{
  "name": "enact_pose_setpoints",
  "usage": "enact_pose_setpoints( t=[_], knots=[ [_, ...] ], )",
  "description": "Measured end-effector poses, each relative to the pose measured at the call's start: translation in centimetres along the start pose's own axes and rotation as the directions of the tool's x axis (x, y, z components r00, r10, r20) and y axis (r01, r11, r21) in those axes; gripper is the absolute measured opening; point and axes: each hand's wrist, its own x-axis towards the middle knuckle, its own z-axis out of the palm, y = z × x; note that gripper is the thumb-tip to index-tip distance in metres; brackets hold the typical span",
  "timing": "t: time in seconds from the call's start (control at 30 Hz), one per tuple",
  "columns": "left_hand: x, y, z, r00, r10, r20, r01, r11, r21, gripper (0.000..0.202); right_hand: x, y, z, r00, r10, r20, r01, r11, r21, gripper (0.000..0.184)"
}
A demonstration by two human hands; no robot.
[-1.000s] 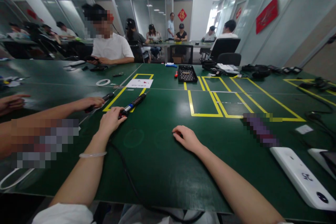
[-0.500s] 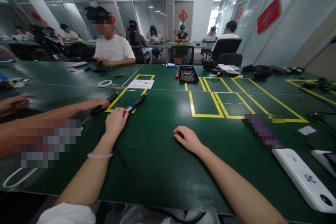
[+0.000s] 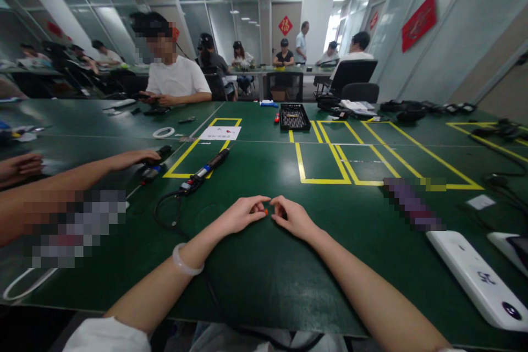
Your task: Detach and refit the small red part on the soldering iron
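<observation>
My left hand [image 3: 243, 213] and my right hand [image 3: 293, 216] rest on the green table [image 3: 256, 269], fingertips almost meeting. A tiny orange piece [image 3: 266, 212] sits between them, pinched by my left fingers. My right hand is curled, its fingertips by the piece. A black soldering tool with a blue band [image 3: 205, 170] lies free on the table to the upper left, its black cord [image 3: 165, 212] looping toward me.
A neighbour's hand [image 3: 132, 158] at left holds another black tool [image 3: 155, 162]. Yellow tape boxes [image 3: 330, 162] mark the table, with a black tray [image 3: 294, 116] and white sheet [image 3: 219, 132] beyond. White devices [image 3: 474, 278] lie at right. Several people sit at the far tables.
My left hand let go of the soldering tool and moved right to meet my right hand, now pinching the orange piece. The tool lies on the table.
</observation>
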Motion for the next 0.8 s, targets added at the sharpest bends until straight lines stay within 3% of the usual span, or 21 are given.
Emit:
enact_pose_setpoints(
  t=[0.17,0.47,0.67,0.8],
  knots=[
    [0.5,0.1,0.7,0.997,-0.063,0.044,0.073,0.959,-0.275,0.050,-0.1,-0.4,-0.3,0.997,-0.074,0.026,0.074,0.997,0.014,0.017],
    [0.2,-0.7,1.4,0.993,-0.106,0.054,0.119,0.866,-0.486,0.048,0.0,-0.5,-0.1,0.998,-0.060,0.035,0.060,0.998,0.023,0.010],
    [0.3,-0.7,1.5,0.992,-0.109,0.064,0.126,0.862,-0.490,0.047,-0.1,-0.1,0.0,0.999,-0.005,0.036,0.001,0.994,0.110,0.009],
    [0.1,0.0,1.7,0.993,-0.102,-0.061,0.076,0.940,-0.332,0.043,0.1,0.5,0.3,0.996,0.094,-0.003,-0.091,0.969,0.228,0.011]
  ],
)
